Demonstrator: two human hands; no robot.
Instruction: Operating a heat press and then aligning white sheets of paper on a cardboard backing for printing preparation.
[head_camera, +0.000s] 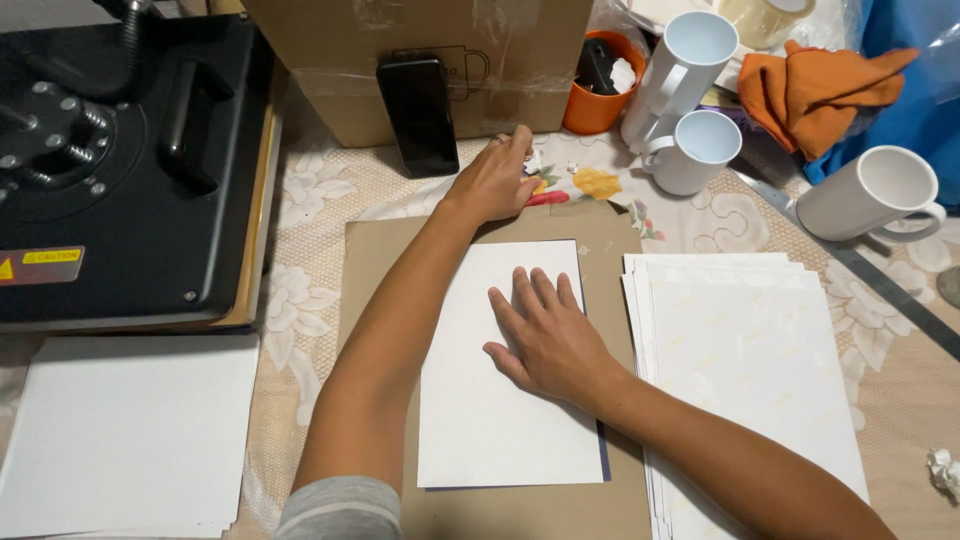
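My right hand (545, 335) lies flat, fingers together, on a white sheet of paper (490, 410) whose blue underside edge shows at the right. The sheet rests on a brown cardboard board (375, 260). My left hand (497, 180) reaches forward past the board's far edge, fingers closed around a small red and yellow item (545, 195) that is mostly hidden. A ring shows on one finger.
A black heat press (120, 170) fills the left. White sheet stacks lie at lower left (130, 430) and right (750, 360). A cardboard box (430, 60) with a black phone (418, 112) leaning on it, an orange cup (590, 110), three white mugs (875, 195), an orange cloth (815, 85) and a metal ruler (870, 280) lie behind.
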